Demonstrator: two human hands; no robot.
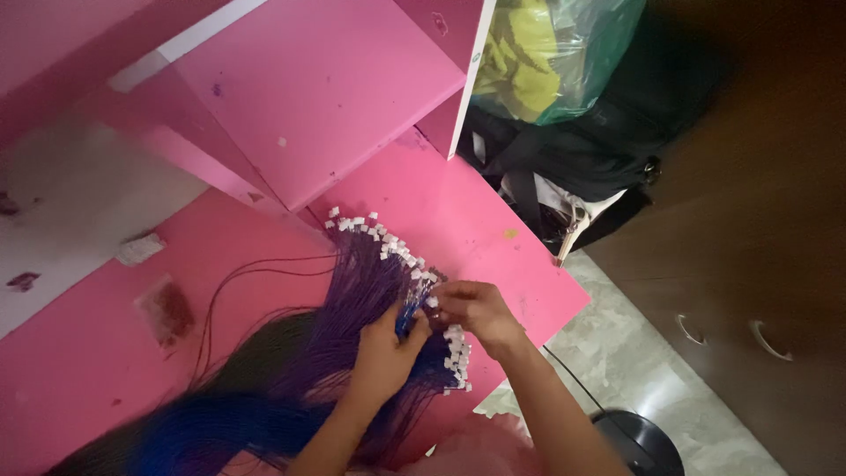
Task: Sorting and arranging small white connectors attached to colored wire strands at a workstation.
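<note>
Fingers of the left hand (385,345) pinch a thin bunch of blue wires (409,310), and the right hand (474,310) closes its fingertips on the same bunch at the small white connector tips. Beneath them, a fan of fine purple wires (357,291) spreads across the glossy pink surface (476,220), edged with blocky white connectors (379,231). A flat pink shelf (308,97) juts above.
</note>
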